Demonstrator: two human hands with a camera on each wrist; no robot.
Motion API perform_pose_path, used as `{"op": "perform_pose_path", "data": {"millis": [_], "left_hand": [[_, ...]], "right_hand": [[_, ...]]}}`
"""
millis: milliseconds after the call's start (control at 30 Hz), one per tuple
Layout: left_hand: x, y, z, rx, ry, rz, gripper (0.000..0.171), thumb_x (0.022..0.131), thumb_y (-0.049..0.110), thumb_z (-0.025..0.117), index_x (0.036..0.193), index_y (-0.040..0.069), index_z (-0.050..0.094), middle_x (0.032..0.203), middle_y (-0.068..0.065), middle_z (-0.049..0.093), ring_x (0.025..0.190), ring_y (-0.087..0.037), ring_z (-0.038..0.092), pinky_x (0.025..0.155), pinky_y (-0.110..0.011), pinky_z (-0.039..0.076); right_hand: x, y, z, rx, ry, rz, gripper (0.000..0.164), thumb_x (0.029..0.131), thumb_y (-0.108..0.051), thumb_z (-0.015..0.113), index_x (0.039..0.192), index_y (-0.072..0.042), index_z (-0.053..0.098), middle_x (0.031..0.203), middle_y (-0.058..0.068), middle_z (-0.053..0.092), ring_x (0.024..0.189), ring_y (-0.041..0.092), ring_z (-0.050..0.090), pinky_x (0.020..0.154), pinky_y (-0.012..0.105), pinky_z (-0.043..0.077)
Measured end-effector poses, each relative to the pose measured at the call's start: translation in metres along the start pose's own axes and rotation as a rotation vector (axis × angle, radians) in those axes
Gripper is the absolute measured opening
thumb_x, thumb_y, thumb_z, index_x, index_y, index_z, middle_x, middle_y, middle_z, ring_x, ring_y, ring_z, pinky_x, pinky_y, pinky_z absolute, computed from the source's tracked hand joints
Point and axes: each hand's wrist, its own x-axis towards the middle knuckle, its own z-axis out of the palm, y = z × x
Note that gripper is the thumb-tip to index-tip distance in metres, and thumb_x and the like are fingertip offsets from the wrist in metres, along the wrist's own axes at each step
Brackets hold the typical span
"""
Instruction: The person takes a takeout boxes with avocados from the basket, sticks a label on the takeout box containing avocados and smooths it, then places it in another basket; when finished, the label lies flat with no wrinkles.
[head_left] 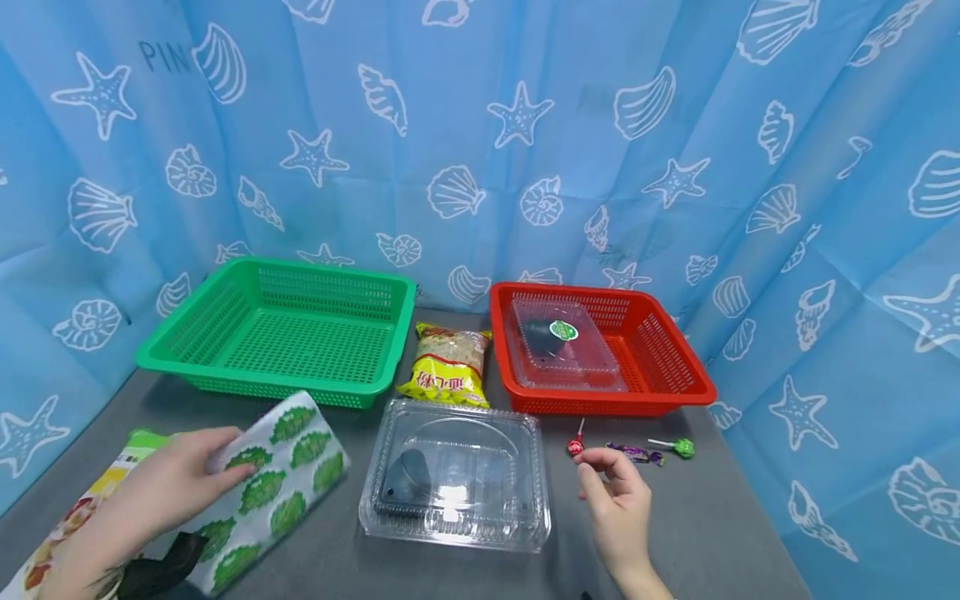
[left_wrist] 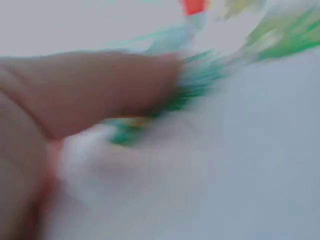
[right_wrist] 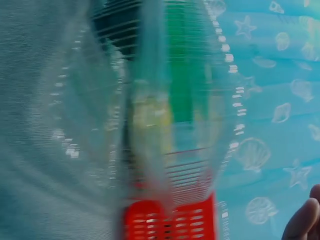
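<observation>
My left hand [head_left: 187, 471] grips a flat white packet [head_left: 266, 496] printed with rows of green leafy heads, thumb on its near face. In the left wrist view the thumb is blurred against white. The packet is tilted, its upper corner raised toward the green basket. My right hand [head_left: 618, 517] has loosely bent fingers with nothing seen between them, just in front of a red lollipop [head_left: 575, 447]; I cannot tell whether they touch. Between the hands sits a clear plastic clamshell box [head_left: 457, 475], its lid down.
A green basket [head_left: 273, 387] stands back left. A red basket [head_left: 600, 405] at back right holds another clear box [head_left: 566, 346]. Between them lies a yellow snack bag [head_left: 450, 367]. A purple-wrapped candy [head_left: 633, 452] and green lollipop [head_left: 682, 448] lie right. Another colourful packet [head_left: 71, 525] lies under my left arm.
</observation>
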Motion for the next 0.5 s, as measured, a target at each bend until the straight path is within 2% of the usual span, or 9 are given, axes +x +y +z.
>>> {"op": "perform_pose_path", "data": {"millis": [100,133,167,233,300,400,467,500], "left_hand": [[-0.008,0.023,-0.007,-0.221,0.260,0.004,0.039,0.081,0.034,0.059,0.109,0.006,0.053,0.082,-0.015,0.059,0.052,-0.004,0.050,0.043,-0.024,0.042],[-0.008,0.031,-0.005,-0.291,0.343,0.018,0.039,0.081,0.031,0.060,0.109,0.005,0.053,0.086,-0.018,0.060,0.054,-0.004,0.053,0.043,-0.024,0.044],[-0.007,0.041,-0.002,-0.368,0.405,0.023,0.042,0.080,0.027,0.063,0.113,0.003,0.053,0.091,-0.016,0.062,0.059,-0.007,0.058,0.045,-0.026,0.047],[-0.002,0.061,0.008,-0.518,0.482,0.060,0.039,0.078,0.018,0.066,0.110,0.000,0.055,0.088,-0.010,0.064,0.061,-0.009,0.061,0.046,-0.029,0.050],[0.003,0.079,0.021,-0.660,0.488,0.115,0.034,0.076,0.011,0.067,0.106,-0.001,0.056,0.082,-0.003,0.065,0.062,-0.012,0.062,0.048,-0.031,0.051],[0.008,0.103,0.040,-0.836,0.420,0.190,0.031,0.076,0.007,0.066,0.105,-0.001,0.056,0.083,-0.002,0.064,0.065,-0.016,0.063,0.050,-0.033,0.052],[0.007,0.116,0.050,-0.909,0.346,0.247,0.031,0.078,0.006,0.063,0.107,-0.002,0.054,0.087,-0.005,0.063,0.070,-0.018,0.063,0.053,-0.034,0.052],[0.006,0.120,0.054,-0.943,0.305,0.283,0.031,0.079,0.006,0.061,0.109,-0.003,0.053,0.090,-0.007,0.063,0.073,-0.018,0.063,0.055,-0.035,0.052]], "right_hand": [[0.006,-0.012,0.006,0.111,-0.063,-0.135,0.013,0.073,0.024,0.048,0.082,0.015,0.051,0.078,0.005,0.059,0.067,0.006,0.053,0.048,0.016,0.044],[0.008,-0.018,0.011,0.153,-0.103,-0.179,0.015,0.071,0.026,0.047,0.082,0.015,0.051,0.079,0.007,0.059,0.068,0.006,0.053,0.049,0.015,0.044],[0.009,-0.024,0.017,0.180,-0.155,-0.226,0.018,0.070,0.027,0.047,0.082,0.015,0.051,0.079,0.009,0.058,0.068,0.007,0.053,0.050,0.015,0.044],[0.012,-0.038,0.033,0.212,-0.278,-0.326,0.020,0.068,0.026,0.049,0.082,0.012,0.053,0.078,0.011,0.057,0.068,0.009,0.054,0.052,0.017,0.046],[0.013,-0.052,0.053,0.212,-0.413,-0.451,0.020,0.069,0.020,0.053,0.084,0.007,0.056,0.078,0.011,0.056,0.069,0.011,0.054,0.055,0.018,0.047],[0.012,-0.070,0.083,0.174,-0.558,-0.644,0.016,0.073,0.008,0.059,0.088,0.003,0.059,0.081,0.011,0.057,0.073,0.014,0.054,0.063,0.018,0.047],[0.009,-0.080,0.097,0.128,-0.602,-0.689,0.016,0.077,0.000,0.060,0.092,0.002,0.059,0.087,0.011,0.057,0.076,0.014,0.053,0.065,0.017,0.047],[0.007,-0.085,0.102,0.104,-0.607,-0.683,0.017,0.077,-0.002,0.061,0.093,0.002,0.059,0.089,0.011,0.057,0.076,0.014,0.053,0.065,0.017,0.047]]}}
